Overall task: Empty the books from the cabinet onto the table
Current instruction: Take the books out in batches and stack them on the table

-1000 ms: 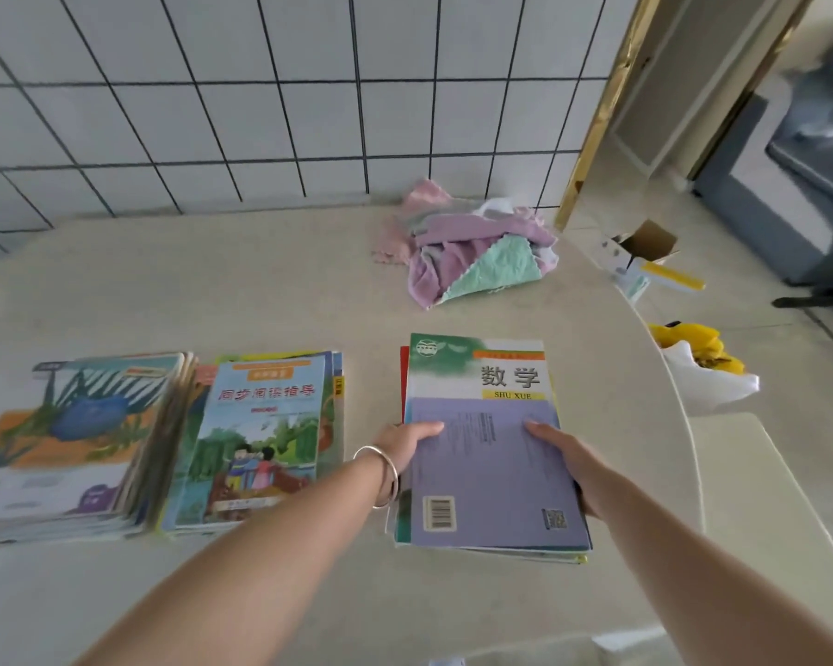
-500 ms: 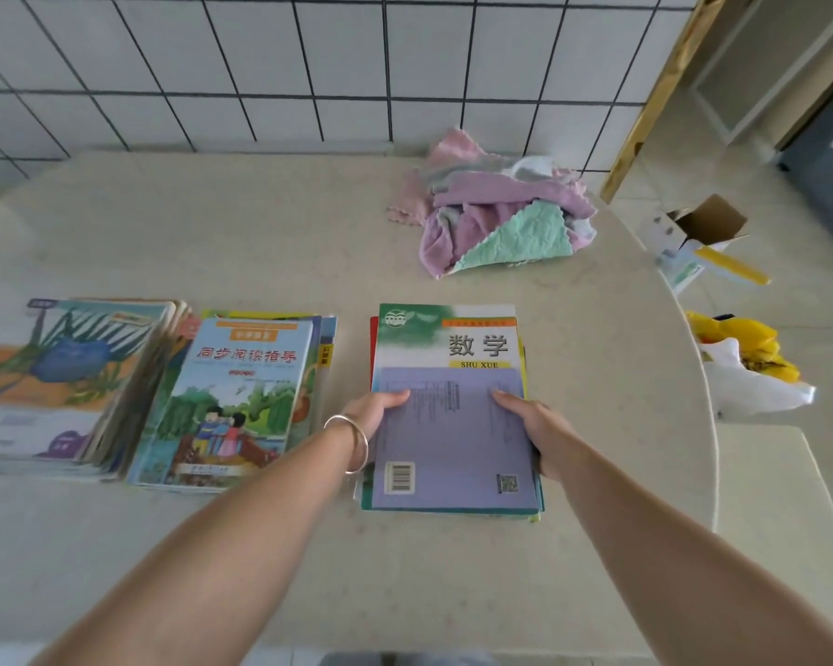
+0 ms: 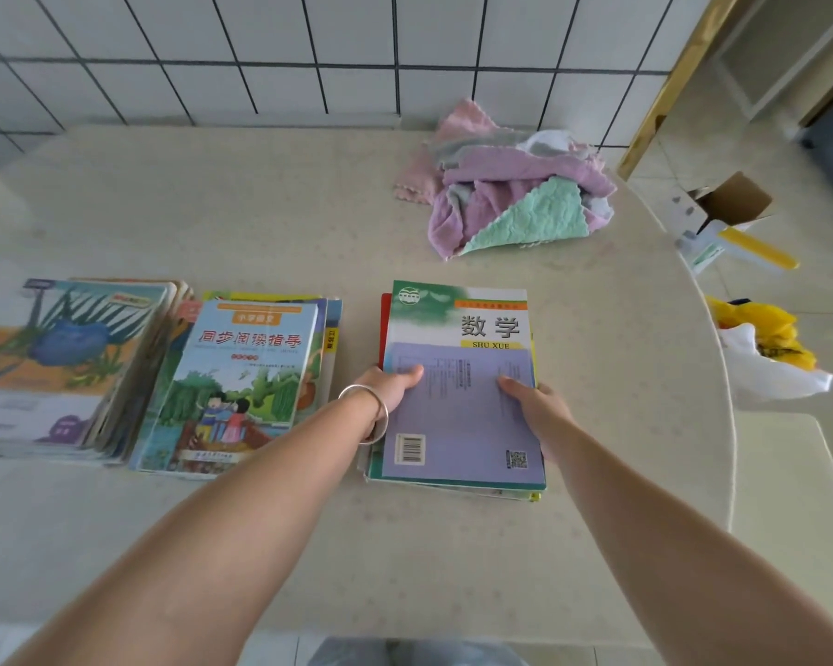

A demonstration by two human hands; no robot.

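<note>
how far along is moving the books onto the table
Done: two stacks lie on the beige table, one topped by a blue-crab cover, one by a light-blue reader. In hand: left hand and right hand grip the purple book atop a third stack. The cabinet is out of view, so what's left is unclear.

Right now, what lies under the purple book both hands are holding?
Under the purple book sits a green maths book, then more books showing only red and yellow edges. Their covers are hidden.
</note>
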